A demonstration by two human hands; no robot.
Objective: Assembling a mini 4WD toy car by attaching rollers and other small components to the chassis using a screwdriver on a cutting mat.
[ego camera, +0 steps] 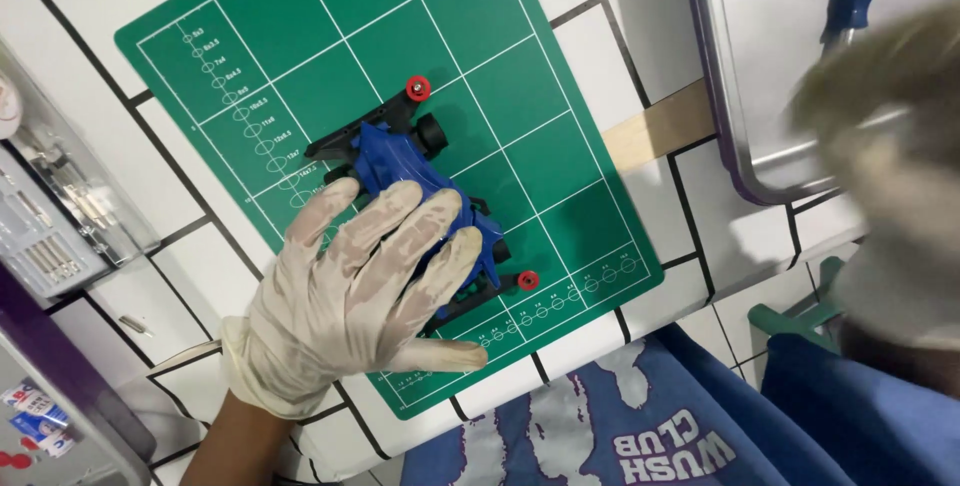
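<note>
One latex-gloved left hand [350, 286] presses flat, grip apart, on glossy blue toy car [420, 196].

Blue toy car [400, 161] on green mat [300, 36]

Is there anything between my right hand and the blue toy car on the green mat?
Nothing visible. The right hand, blurred, is raised off to the side over the metal tray; only bare green mat lies between. The left hand already rests on the toy car.

Toy car [420, 181] on cutting mat [300, 36], under left hand [355, 291]; metal tray [740, 76] to the right.
</note>
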